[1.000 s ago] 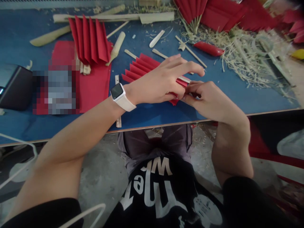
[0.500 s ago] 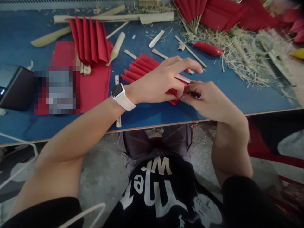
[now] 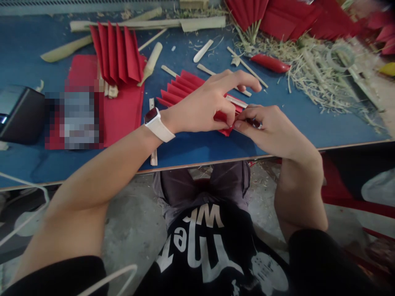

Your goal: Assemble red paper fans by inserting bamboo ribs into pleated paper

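A pleated red paper fan (image 3: 180, 88) lies on the blue table (image 3: 324, 119) in front of me. My left hand (image 3: 205, 105), with a white watch on the wrist, rests over the fan's right part; its thumb and a finger pinch the red folds while the other fingers stretch out. My right hand (image 3: 268, 127) meets it from the right, fingers closed on the fan's near end, where a pale bamboo slat (image 3: 236, 100) runs along the paper. The fan's right part is hidden under both hands.
A second pleated red fan (image 3: 115, 51) stands on flat red paper (image 3: 123, 111) at the left. Bamboo sticks (image 3: 149, 61), a red-handled tool (image 3: 270, 62), shavings (image 3: 311, 78) and more red fans (image 3: 293, 16) lie further back. A dark box (image 3: 18, 113) sits at far left.
My left hand has shifted slightly; its thumb has curled down to meet the right fingers on the fan's end. The fan and the rest have stayed in place.
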A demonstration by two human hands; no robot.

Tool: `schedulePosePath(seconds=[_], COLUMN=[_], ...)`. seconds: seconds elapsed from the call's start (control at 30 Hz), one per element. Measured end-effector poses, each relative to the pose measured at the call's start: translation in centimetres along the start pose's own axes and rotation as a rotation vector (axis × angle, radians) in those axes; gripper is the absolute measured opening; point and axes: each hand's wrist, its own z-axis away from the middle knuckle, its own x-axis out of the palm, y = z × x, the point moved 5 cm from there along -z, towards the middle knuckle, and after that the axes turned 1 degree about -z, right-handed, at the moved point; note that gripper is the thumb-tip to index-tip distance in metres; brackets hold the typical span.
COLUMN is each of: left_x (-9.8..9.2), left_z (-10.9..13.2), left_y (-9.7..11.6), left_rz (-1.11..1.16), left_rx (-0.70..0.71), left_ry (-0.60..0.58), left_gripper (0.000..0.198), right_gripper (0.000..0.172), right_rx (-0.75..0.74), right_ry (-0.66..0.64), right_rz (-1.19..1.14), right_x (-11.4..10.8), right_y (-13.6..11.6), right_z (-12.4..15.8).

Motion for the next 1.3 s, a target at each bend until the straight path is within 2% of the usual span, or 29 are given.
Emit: schedulePosePath(seconds=[0.13,0.33,0.63,0.9,1.17,1.3], left_x=[-0.06,0.01,0.16,0.28,0.29,0.00], left_z=[0.08,0.21,-0.01,-0.09,0.11,0.10], left_y=[0.07,0.14,0.24,0.37,0.01,0.03], left_rz=[-0.007,-0.018,0.000,0.020,0.022,0.040], left_rx=[-0.012,0.034,-0.030,-0.046,0.022,-0.036], left_ry=[0.012,0.021,-0.005,-0.007,0.011,0.020], left_gripper=[0.037,0.039,0.038,0.037,0.032,0.031], right_gripper=[0.019,0.012,0.009,0.023,0.019,0.019], right_rx=[-0.022,-0.030,0.006,0.014,0.003,0.010], right_ry=[0.032,-0.013,-0.051,-0.059,0.007,-0.013], right_rz=[-0.009,-0.027,0.014,0.002,0.000,0.004], right_x=[0.10,-0.24,-0.49,-0.48,-0.37,-0.42], right_y=[-0.01,-0.20,-0.16,-0.57,-0.45,-0.49], right_z=[0.11,0.08,0.11,0.12,0.17,0.18])
